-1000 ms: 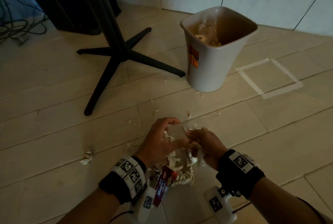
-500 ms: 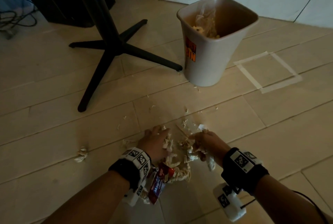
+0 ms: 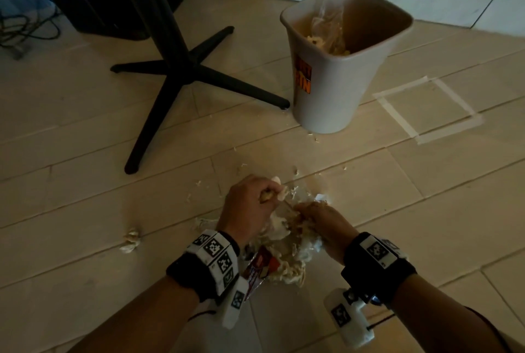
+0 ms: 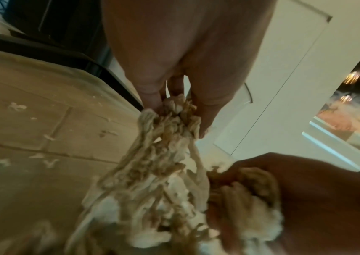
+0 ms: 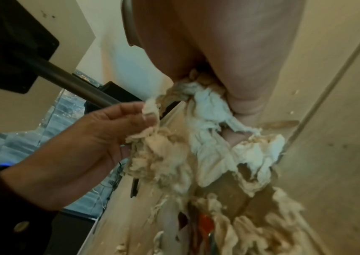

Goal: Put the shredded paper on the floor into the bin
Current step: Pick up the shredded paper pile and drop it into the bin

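Note:
A clump of shredded paper (image 3: 287, 261) lies on the floor between my two hands. My left hand (image 3: 250, 205) grips a bunch of the strips (image 4: 170, 120), fingers curled round them. My right hand (image 3: 318, 216) grips another bunch (image 5: 207, 103) of white and tan shreds. A red wrapper (image 3: 257, 269) sits in the clump near my left wrist. The grey bin (image 3: 338, 88) with an orange label stands beyond the hands, with paper and a clear bag inside. A small wad (image 3: 131, 240) lies apart at the left.
A black table base (image 3: 181, 68) with spread legs stands left of the bin; one leg tip ends beside it. A tape square (image 3: 429, 109) marks the floor right of the bin. Small scraps (image 3: 199, 182) dot the floor. Cables (image 3: 17, 28) lie far left.
Both hands dipped into the pile half a second ago and now have closed on bunches of shreds and lifted slightly. The view has shifted a little; the bin has not moved.

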A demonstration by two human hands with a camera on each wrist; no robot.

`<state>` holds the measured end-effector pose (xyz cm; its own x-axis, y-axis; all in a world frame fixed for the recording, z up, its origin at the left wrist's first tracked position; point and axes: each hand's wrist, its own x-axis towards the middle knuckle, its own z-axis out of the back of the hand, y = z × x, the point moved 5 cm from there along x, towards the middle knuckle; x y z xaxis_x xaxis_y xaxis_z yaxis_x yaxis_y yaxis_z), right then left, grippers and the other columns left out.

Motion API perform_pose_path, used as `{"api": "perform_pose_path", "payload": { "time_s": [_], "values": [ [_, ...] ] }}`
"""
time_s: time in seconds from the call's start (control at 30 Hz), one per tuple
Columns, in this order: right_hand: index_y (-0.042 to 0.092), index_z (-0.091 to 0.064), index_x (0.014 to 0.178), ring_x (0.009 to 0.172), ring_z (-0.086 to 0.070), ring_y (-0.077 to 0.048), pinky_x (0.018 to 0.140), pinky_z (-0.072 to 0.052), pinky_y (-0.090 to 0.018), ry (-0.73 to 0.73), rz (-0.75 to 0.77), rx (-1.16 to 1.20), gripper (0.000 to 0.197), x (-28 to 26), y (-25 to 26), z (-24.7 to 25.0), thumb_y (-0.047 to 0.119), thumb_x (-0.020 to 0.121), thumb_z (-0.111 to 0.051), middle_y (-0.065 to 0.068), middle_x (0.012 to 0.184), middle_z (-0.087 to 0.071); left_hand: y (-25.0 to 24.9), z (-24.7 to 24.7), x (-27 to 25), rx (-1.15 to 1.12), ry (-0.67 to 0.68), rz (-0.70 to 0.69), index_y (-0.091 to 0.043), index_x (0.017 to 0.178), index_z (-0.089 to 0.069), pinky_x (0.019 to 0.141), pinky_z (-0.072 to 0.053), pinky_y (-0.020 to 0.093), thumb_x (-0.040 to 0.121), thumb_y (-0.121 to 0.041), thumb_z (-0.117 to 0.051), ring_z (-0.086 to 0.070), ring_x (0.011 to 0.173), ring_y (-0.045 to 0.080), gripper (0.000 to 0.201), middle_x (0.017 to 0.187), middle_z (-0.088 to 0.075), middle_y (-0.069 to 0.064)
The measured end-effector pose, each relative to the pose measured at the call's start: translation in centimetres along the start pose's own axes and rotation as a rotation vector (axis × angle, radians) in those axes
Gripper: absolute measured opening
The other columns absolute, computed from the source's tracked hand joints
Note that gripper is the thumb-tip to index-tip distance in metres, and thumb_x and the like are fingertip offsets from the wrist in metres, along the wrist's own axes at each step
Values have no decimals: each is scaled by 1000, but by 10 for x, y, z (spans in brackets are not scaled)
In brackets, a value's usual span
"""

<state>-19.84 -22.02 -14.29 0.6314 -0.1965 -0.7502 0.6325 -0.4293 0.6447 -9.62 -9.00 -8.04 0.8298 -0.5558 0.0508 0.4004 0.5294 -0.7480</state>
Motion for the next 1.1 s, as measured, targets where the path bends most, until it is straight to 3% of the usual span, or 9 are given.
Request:
{"api": "perform_pose_path", "payload": {
  "time_s": [0.17,0.23,0.3,0.5,0.63,0.7,0.8,0.97,1.1],
  "values": [
    [3,-68,114,109,-63,-34,102,-46,-47,227,-37,326,68,-12,9,-14,60,95,-38,-20,116,-68,-39,-15,-12,-164,28,-83,-22,92,-74,80,-49,12,79,-15,-78,-64,91,1,15,98,-66,-9],
    [4,-73,100,97,-68,-31,91,-52,-44,299,-21,358,73,-18,17,-16,69,88,-42,-19,104,-71,-49,-23,-19,-175,26,-121,-21,90,-70,76,-53,21,80,-15,-77,-63,87,4,14,95,-64,-10],
    [4,-73,88,86,-70,-28,82,-52,-40,339,-13,379,68,-22,19,-15,67,89,-46,-17,93,-72,-53,-26,-25,-153,22,-134,-25,91,-64,73,-53,26,81,-15,-75,-61,83,4,18,92,-61,-12],
    [-4,-59,124,118,-57,-37,107,-42,-48,352,137,347,58,-32,26,-11,46,93,-59,-28,128,-58,-54,-24,-33,-3,46,-32,-35,99,-47,80,-51,35,71,-34,-76,-50,94,13,40,99,-46,-10],
    [-10,-53,122,105,-60,-39,81,-58,-38,294,262,359,44,-33,40,-4,21,92,-61,-32,119,-58,-49,-17,-36,-79,39,-15,-38,109,-47,85,-48,28,64,-43,-82,-45,105,9,57,108,-41,-21],
    [0,-60,108,95,-64,-36,75,-59,-38,249,274,417,23,-31,47,1,7,86,-63,-26,108,-61,-46,-15,-39,-171,66,-23,-40,114,-46,90,-47,23,65,-48,-84,-46,112,8,63,118,-41,-22],
    [13,-62,93,81,-64,-30,75,-56,-38,222,260,481,18,-32,55,6,2,80,-57,-16,94,-63,-42,-10,-42,-426,132,100,-34,113,-55,85,-54,21,72,-35,-85,-59,106,5,51,118,-59,-13],
    [-1,-54,127,102,-59,-39,97,-46,-50,202,191,400,41,-38,48,3,9,87,-50,-26,114,-61,-58,1,-43,-410,18,24,-18,100,-74,80,-54,17,78,-22,-81,-68,92,3,24,97,-73,-10],
    [0,-65,108,96,-64,-34,90,-52,-42,290,187,318,26,-52,47,-9,15,94,-48,-26,112,-63,-66,6,-33,-317,-37,-42,-14,91,-76,78,-53,16,75,-9,-81,-67,85,3,18,90,-69,-6]
  ]
}}
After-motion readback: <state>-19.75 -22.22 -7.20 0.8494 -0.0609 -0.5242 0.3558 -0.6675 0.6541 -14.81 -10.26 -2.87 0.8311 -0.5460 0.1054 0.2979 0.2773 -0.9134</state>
